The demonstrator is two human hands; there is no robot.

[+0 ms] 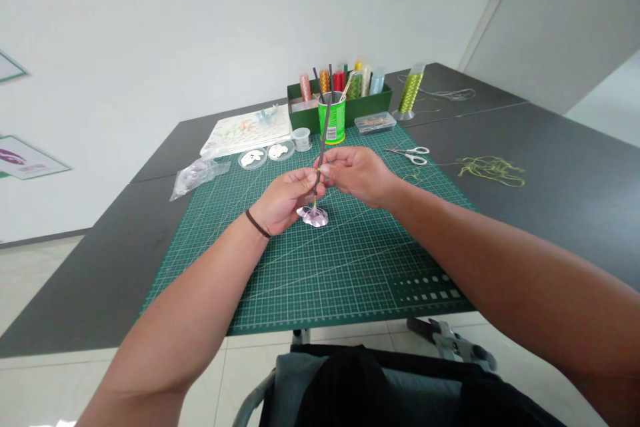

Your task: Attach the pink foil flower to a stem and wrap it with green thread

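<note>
Over the green cutting mat (pixel 350 267), my left hand (pixel 283 200) and my right hand (pixel 357 173) meet in a pinch around a thin dark stick (pixel 324 133) that rises upright between them. A pale pink flower-shaped piece (pixel 313 215) hangs at the stick's lower end, just above the mat. Both hands have their fingers closed on the stick, and a bit of yellow-green thread shows at the pinch. A dark band circles my left wrist.
Behind the hands stand a green cup (pixel 332 121) with sticks, a green box (pixel 345 103) of bead tubes, a green thread spool (pixel 410 92), white scissors (pixel 413 155), loose green thread (pixel 493 170), small dishes (pixel 265 155), a plastic bag (pixel 197 175) and a clear case (pixel 375 121).
</note>
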